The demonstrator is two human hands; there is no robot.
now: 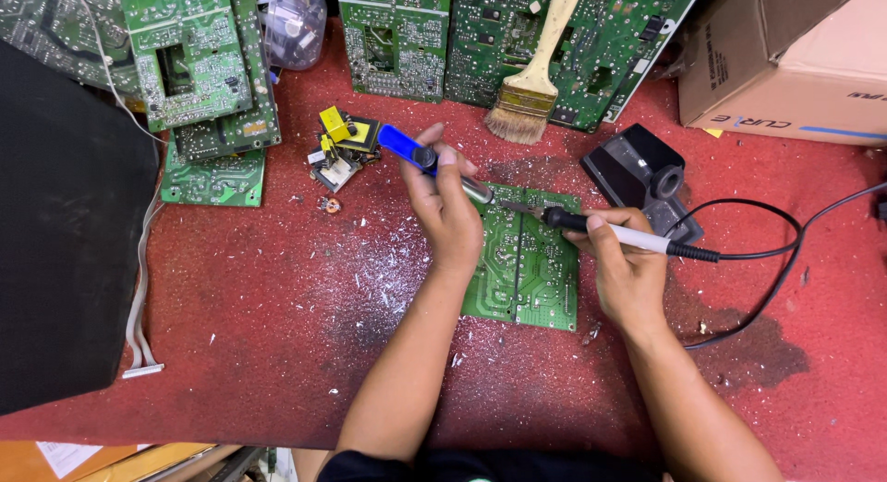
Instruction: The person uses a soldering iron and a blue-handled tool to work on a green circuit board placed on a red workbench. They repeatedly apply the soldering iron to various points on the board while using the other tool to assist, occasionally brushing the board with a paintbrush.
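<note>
Left hand (445,205) grips 1 blue desoldering pump (420,156) and right hand (621,260) grips 1 soldering iron (614,233), tips meeting over the green circuit board (527,269).

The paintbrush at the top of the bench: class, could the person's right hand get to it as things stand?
Probably not at once. The right hand is full, gripping a soldering iron over the circuit board. The path to the paintbrush looks open, though.
</note>
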